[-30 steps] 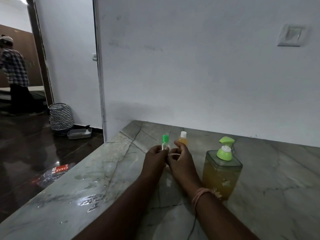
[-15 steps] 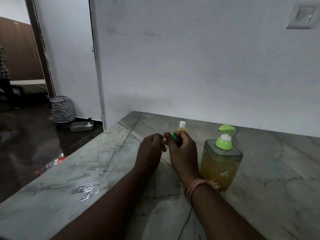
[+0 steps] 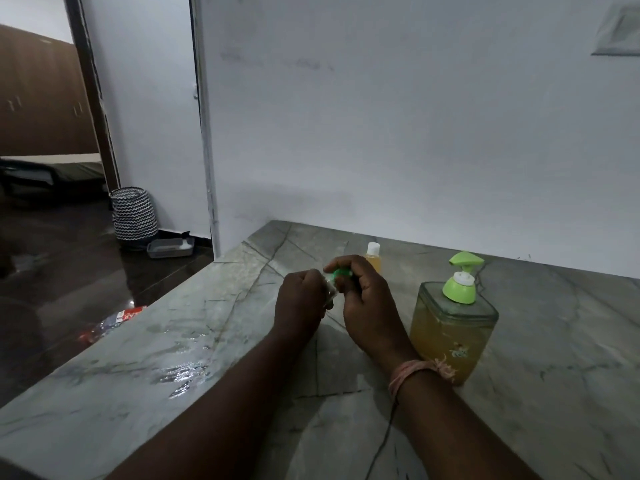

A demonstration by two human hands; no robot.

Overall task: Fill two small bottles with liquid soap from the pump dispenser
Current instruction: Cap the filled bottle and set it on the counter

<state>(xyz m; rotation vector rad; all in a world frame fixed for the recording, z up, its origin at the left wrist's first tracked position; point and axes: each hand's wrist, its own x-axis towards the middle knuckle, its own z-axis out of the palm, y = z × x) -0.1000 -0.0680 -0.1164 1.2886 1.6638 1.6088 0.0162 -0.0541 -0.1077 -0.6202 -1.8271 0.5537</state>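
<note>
My left hand (image 3: 300, 303) grips a small clear bottle (image 3: 329, 286), tilted toward the right and held above the marble counter (image 3: 194, 341). My right hand (image 3: 367, 303) has its fingers closed on that bottle's green cap (image 3: 341, 273). Most of the bottle is hidden inside my left fist. Behind my hands stands a second small bottle (image 3: 373, 258) with a white cap and yellow liquid. At the right sits the square pump dispenser (image 3: 452, 327), filled with yellow soap and topped by a green pump head (image 3: 462, 278).
A white wall rises right behind the counter. The counter's left edge drops to a dark glossy floor. A wet patch (image 3: 180, 374) shines on the counter at the left. On the floor are a zigzag-patterned basket (image 3: 133, 214), a grey tray (image 3: 171, 247) and a red-and-white wrapper (image 3: 114, 322).
The green-capped bottle went from upright on the counter to lifted and tilted between my hands. My right fingers have closed round its cap. The person in the doorway has left the view.
</note>
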